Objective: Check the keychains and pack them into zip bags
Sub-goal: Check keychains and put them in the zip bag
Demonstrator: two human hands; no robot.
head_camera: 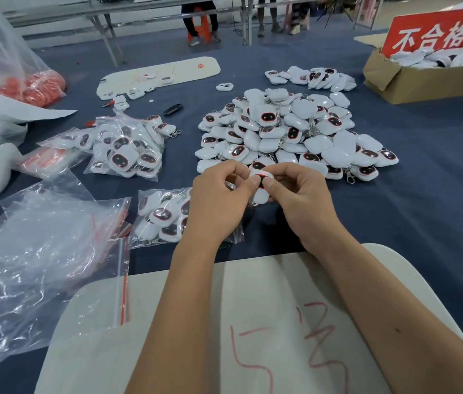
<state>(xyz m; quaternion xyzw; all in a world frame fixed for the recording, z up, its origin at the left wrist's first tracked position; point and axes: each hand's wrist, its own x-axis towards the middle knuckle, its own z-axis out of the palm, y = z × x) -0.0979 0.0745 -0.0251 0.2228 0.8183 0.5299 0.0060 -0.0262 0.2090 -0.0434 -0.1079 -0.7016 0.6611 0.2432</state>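
A white keychain [261, 191] with a black, red-rimmed face is held between both hands above the blue table; a small red light glows on its face. My left hand [219, 200] pinches its left side and my right hand [298, 200] pinches its right side, thumb on the face. Just beyond lies a big pile of loose keychains [290, 132]. A zip bag partly filled with keychains [162, 220] lies under my left hand. Filled zip bags [128, 149] are heaped at the left. Empty zip bags [45, 245] with red strips lie at the near left.
A cardboard box [423, 81] with a red sign holds more keychains at the far right. A small group of keychains [310, 76] lies behind the pile. A white board [224, 322] with red writing lies under my forearms, another white board [190, 69] farther back. People's legs stand behind the table.
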